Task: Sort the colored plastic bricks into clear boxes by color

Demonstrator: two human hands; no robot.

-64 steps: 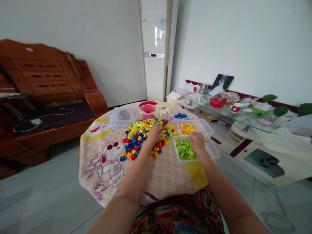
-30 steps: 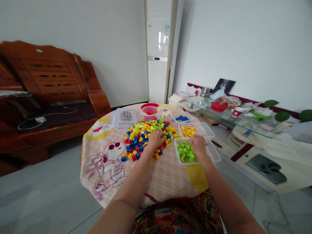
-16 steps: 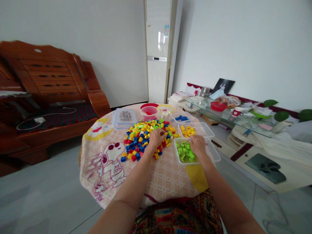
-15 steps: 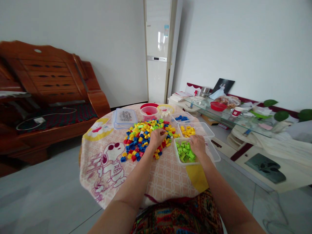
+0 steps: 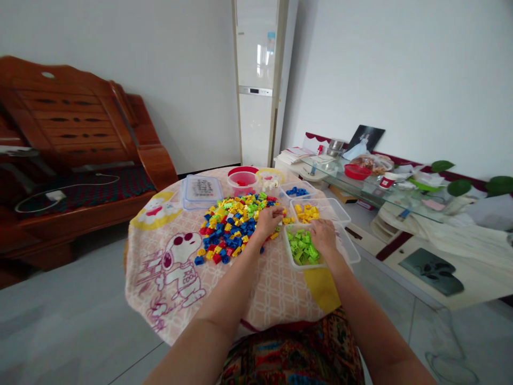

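- Bricks in mixed colours lie heaped in a pile (image 5: 230,224) on the tablecloth (image 5: 280,289), and I take that pile as my landmark.
- My left hand (image 5: 267,222) is over the pile's right edge, fingers bent and tips drawn close together; I can't tell whether I have a brick between them.
- My right hand (image 5: 324,236) is well to the right of the pile, above the far part of the green tray (image 5: 306,267), fingers curled down. What they hold, if anything, is hidden from me.
- Right of the pile, green bricks (image 5: 301,247) fill much of that tray. Just beyond it, also right of the pile, yellow bricks (image 5: 306,213) sit in their own clear tray (image 5: 334,208).
- Past the pile's far right side are blue bricks (image 5: 296,191) in another box. Behind the pile stands a pink tub (image 5: 234,188) with a little red inside, and near it some white pieces (image 5: 270,185).
- By my reading, the step in hand is picking single bricks out of the pile by colour with my left fingers.
- The next move, I judge, calls for a fingertip pinch on one brick without dragging its neighbours, then enough lift to clear a tray rim right of the pile.
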